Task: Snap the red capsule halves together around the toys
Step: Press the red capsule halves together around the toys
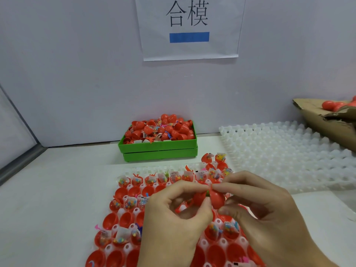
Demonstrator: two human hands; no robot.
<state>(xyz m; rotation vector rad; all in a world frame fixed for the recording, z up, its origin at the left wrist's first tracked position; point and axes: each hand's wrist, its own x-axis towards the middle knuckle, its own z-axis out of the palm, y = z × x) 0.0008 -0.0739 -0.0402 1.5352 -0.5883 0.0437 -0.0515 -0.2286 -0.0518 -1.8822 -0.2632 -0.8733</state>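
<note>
My left hand (173, 214) and my right hand (260, 205) meet above a white dimpled tray (133, 211), each pinching one half of a red capsule. The left half (199, 198) and the right half (217, 200) are tilted toward each other, with a bit of green toy showing in the gap between them. Under my hands the tray holds several open red halves (123, 218), many with small bagged toys (120, 235) inside.
A green bin (158, 147) heaped with red capsule halves and toys stands at the back centre. An empty white dimpled tray (289, 155) lies at the right, and a torn cardboard box (327, 120) with red capsules is beyond it. A grey partition wall closes the back.
</note>
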